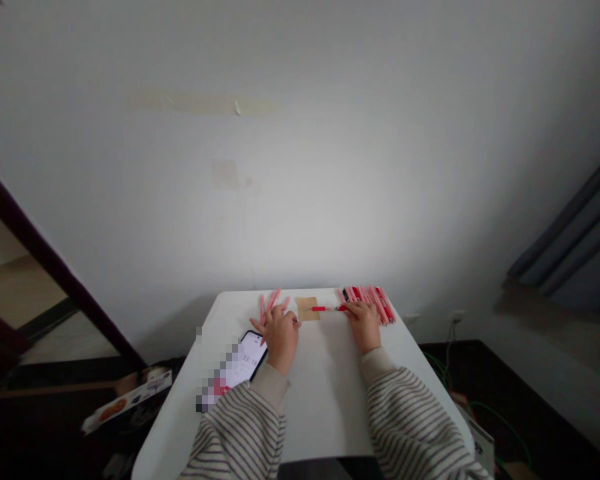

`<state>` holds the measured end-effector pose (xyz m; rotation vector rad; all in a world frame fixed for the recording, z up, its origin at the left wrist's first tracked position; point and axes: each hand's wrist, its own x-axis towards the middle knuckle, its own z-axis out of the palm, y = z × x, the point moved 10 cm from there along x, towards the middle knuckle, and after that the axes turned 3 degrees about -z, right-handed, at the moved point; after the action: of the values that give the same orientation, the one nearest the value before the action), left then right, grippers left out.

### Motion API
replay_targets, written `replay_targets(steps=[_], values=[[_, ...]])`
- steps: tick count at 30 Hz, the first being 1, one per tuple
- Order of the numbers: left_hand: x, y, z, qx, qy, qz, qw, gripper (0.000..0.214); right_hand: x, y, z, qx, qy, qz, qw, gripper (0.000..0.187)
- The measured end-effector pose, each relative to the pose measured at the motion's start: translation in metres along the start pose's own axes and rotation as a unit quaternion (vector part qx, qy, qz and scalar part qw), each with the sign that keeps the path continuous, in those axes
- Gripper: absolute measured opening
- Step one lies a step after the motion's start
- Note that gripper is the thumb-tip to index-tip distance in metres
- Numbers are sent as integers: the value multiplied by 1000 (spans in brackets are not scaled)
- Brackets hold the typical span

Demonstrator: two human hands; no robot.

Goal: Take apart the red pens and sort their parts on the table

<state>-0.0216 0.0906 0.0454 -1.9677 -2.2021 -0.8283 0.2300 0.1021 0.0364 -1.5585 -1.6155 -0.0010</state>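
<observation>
Red pen, slim and straight like a plastic rod, lies crosswise near the far edge of a white table, its left end over a small tan rectangle of card. The right hand has its fingertips at the pen's right end; the view is too small to tell whether they pinch it or only touch it. Just beyond that hand, a heap of red pens lies side by side, slanting to the right. The left hand lies palm down with fingers spread over a few paler pink pens, loose and fanned out; it seems to rest on them, not grip them. Judging from this, one pen is being worked on over the card, between a pile on each side. A thing so thin and smooth would call for a fine fingertip pinch near one end, and a light touch so the round barrels beside it do not roll. A phone with a lit screen lies flat on the table, touching the left wrist. Both arms wear loose, soft striped sleeves. Behind the table rises a plain white wall with a strip of pale tape, and a grey curtain hangs at far right.
</observation>
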Motion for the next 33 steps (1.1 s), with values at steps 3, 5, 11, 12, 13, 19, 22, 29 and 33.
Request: replay_targets(steps=[3,5,11,12,13,19,22,29,33], values=[[0,-1,0,-4,-5,-4,1000,10,0,1,1,1,-5,-1,1000,26],[-1,-1,-1,-10,-5,-7,1000,11,0,1,0,0,-4,-1,1000,26],[0,0,-6,-53,7,-13,998,20,-1,-2,-2,-2,1,-1,1000,26],[0,1,-6,-61,7,-11,998,21,-1,-3,-2,-2,0,-2,1000,26],[0,2,-6,-69,9,-6,998,22,-1,-4,-2,-1,-1,-3,1000,25],[-1,7,-9,-100,20,16,995,15,0,-6,0,15,-13,-10,1000,23],[-1,7,-9,-107,23,17,994,12,0,-5,2,20,-17,-14,1000,23],[-1,5,-11,-102,22,7,995,12,0,-3,3,19,-15,-13,1000,25],[0,3,-14,-99,22,-5,995,13,0,1,3,20,-17,-3,1000,24]])
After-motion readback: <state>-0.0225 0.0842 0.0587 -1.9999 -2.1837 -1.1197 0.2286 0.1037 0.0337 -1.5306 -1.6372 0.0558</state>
